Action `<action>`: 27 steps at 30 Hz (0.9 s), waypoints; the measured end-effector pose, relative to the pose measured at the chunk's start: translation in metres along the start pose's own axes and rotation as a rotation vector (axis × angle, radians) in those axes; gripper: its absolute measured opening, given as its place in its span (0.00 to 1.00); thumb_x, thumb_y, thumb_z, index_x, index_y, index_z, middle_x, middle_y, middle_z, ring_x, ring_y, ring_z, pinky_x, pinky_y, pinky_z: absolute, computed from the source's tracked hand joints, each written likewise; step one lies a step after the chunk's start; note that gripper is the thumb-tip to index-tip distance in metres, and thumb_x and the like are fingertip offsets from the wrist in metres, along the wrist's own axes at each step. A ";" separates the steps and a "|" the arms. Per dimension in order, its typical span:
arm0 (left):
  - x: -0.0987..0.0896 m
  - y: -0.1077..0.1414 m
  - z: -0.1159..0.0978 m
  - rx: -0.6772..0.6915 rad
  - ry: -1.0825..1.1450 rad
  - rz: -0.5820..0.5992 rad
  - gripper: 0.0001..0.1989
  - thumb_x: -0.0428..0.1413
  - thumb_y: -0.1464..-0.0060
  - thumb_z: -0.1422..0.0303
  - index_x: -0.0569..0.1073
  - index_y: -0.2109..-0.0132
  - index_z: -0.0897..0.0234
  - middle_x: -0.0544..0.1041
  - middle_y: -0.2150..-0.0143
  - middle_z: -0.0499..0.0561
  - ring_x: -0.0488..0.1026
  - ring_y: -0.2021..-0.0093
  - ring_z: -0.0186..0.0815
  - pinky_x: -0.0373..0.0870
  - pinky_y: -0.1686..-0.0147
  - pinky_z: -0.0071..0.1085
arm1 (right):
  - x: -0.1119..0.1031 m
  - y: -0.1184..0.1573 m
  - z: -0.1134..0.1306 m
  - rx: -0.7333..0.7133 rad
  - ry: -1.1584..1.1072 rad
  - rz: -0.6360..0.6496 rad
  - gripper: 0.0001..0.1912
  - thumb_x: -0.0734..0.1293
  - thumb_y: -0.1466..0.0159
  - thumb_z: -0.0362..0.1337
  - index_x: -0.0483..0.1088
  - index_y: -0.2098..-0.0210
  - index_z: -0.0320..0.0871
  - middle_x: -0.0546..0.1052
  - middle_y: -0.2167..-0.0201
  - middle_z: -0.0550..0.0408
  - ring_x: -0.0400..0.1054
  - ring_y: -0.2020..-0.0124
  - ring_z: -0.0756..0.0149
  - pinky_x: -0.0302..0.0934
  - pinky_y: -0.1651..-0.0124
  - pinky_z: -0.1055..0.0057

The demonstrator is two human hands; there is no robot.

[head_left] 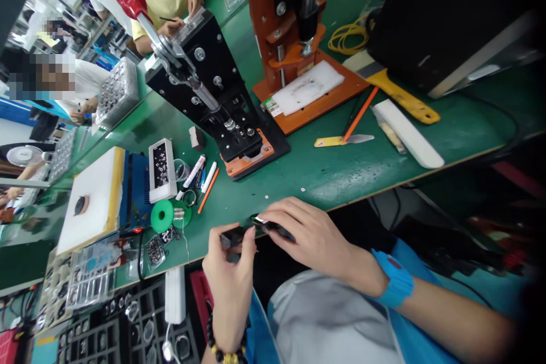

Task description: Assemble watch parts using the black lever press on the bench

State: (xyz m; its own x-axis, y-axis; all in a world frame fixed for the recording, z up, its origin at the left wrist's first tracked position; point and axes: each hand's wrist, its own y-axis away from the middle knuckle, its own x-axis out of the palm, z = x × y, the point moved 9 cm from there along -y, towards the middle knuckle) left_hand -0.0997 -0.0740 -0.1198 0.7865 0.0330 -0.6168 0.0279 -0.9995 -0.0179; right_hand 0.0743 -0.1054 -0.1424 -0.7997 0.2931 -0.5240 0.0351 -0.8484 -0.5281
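Observation:
My left hand, with a beaded bracelet at the wrist, is closed around a small black block at the near edge of the green bench. Close beside it, my right hand is closed on a dark, glossy small piece with a bright glint on top. Its fingers hide most of that piece, so its kind is unclear. The two held things are very near each other; I cannot tell whether they touch. Just beyond my hands stands a black hand press with a red lever handle.
An orange press stands behind, a white pad on its base. A yellow-handled scraper and a knife lie to the right. Pens, a solder spool and a parts box sit left. Co-workers sit across the bench.

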 end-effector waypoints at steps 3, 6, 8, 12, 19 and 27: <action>0.002 0.004 0.007 -0.062 0.124 0.047 0.21 0.68 0.42 0.52 0.77 0.52 0.63 0.83 0.67 0.50 0.82 0.72 0.36 0.81 0.69 0.27 | -0.004 0.002 -0.001 -0.006 0.051 -0.009 0.07 0.66 0.28 0.30 0.72 0.51 0.42 0.78 0.57 0.51 0.72 0.56 0.56 0.70 0.54 0.58; 0.006 0.007 0.017 -0.108 0.209 0.128 0.23 0.66 0.40 0.52 0.78 0.47 0.64 0.83 0.63 0.53 0.84 0.67 0.38 0.84 0.62 0.31 | -0.006 0.002 -0.001 -0.005 0.082 -0.018 0.07 0.66 0.28 0.28 0.72 0.51 0.41 0.78 0.56 0.51 0.72 0.56 0.57 0.70 0.53 0.59; 0.007 0.006 0.026 -0.131 0.222 0.177 0.22 0.65 0.38 0.52 0.78 0.45 0.63 0.83 0.60 0.53 0.84 0.63 0.39 0.84 0.59 0.32 | -0.007 0.001 -0.001 0.002 0.086 -0.016 0.07 0.66 0.28 0.28 0.72 0.51 0.41 0.78 0.56 0.50 0.72 0.55 0.58 0.70 0.53 0.61; 0.005 -0.003 0.032 0.008 0.094 0.263 0.15 0.64 0.36 0.57 0.80 0.46 0.56 0.80 0.49 0.54 0.80 0.50 0.40 0.81 0.53 0.32 | -0.006 -0.003 -0.002 0.020 0.131 0.039 0.05 0.66 0.27 0.29 0.71 0.53 0.42 0.78 0.55 0.51 0.72 0.55 0.57 0.70 0.52 0.58; 0.003 -0.015 0.027 0.300 -0.253 0.229 0.14 0.63 0.35 0.68 0.80 0.44 0.51 0.76 0.51 0.52 0.74 0.49 0.41 0.72 0.47 0.37 | -0.009 -0.002 -0.013 0.131 0.176 0.095 0.16 0.69 0.28 0.34 0.69 0.42 0.44 0.77 0.44 0.48 0.69 0.42 0.51 0.67 0.39 0.50; 0.007 -0.014 0.025 0.447 -0.213 0.223 0.12 0.62 0.33 0.66 0.80 0.44 0.55 0.77 0.53 0.52 0.75 0.52 0.40 0.73 0.50 0.35 | -0.008 0.002 -0.011 0.167 0.120 0.049 0.14 0.66 0.27 0.34 0.69 0.43 0.45 0.79 0.46 0.48 0.72 0.44 0.53 0.69 0.43 0.52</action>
State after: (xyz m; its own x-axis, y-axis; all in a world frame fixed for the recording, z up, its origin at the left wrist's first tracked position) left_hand -0.1103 -0.0600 -0.1432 0.5992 -0.1348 -0.7891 -0.4272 -0.8875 -0.1728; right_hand 0.0878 -0.1051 -0.1466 -0.7219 0.2913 -0.6276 -0.0354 -0.9214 -0.3870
